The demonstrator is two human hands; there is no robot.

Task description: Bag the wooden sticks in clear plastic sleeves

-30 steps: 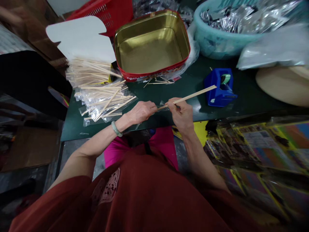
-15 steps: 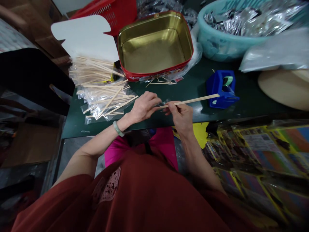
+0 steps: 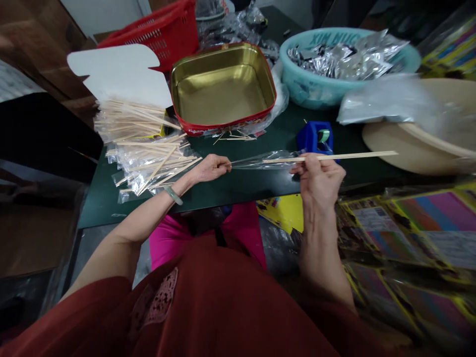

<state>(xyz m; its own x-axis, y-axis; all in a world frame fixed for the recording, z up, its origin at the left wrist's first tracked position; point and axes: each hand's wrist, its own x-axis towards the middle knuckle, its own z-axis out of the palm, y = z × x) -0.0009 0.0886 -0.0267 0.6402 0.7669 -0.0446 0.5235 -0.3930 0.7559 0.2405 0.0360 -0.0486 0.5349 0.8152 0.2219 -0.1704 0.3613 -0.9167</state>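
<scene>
My right hand pinches a thin bundle of wooden sticks that points right, over the dark green table. My left hand pinches the closed end of a long clear plastic sleeve. The sleeve stretches between both hands, and the sticks' left ends lie just inside its open mouth. A blue tape dispenser stands right behind my right hand. At the left lies a pile of bagged sticks.
A gold tin with a red rim stands open at the back. Behind it is a red basket. A teal basin of foil packets, a clear bag and a beige round tray fill the right. White card lies at the left.
My hands have drawn apart: the right hand moved right with the sticks, and the plastic sleeve is now pulled out long between the two hands. The camera tilted up a little.
</scene>
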